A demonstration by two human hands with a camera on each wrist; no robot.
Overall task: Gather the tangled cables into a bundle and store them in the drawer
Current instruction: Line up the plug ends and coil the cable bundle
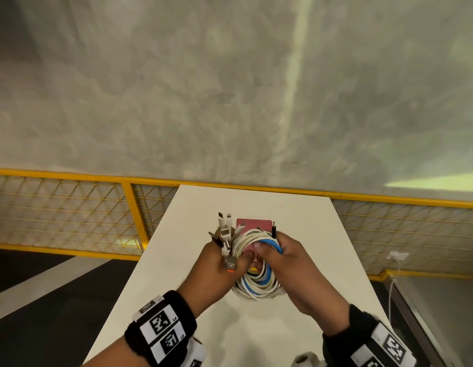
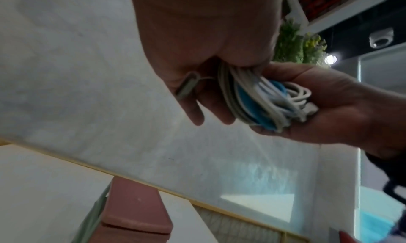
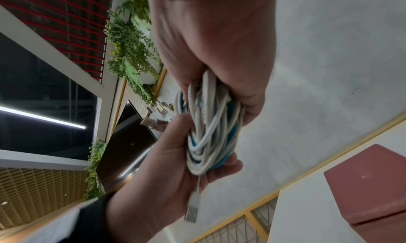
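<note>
The cables (image 1: 256,263) are clamped by the left hand (image 1: 219,268) at 9 o'clock and the right hand (image 1: 291,263) at 3 o'clock. Loose plugs (image 1: 224,229) could be snagged at the drawer (image 1: 253,223).

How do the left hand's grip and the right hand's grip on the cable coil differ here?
The left hand pinches the coil's left side along with the loose plug ends that stick up above it; the right hand wraps the right side, thumb over the blue strand, with only one dark plug beside it. Both hold the coil above the white table.
</note>
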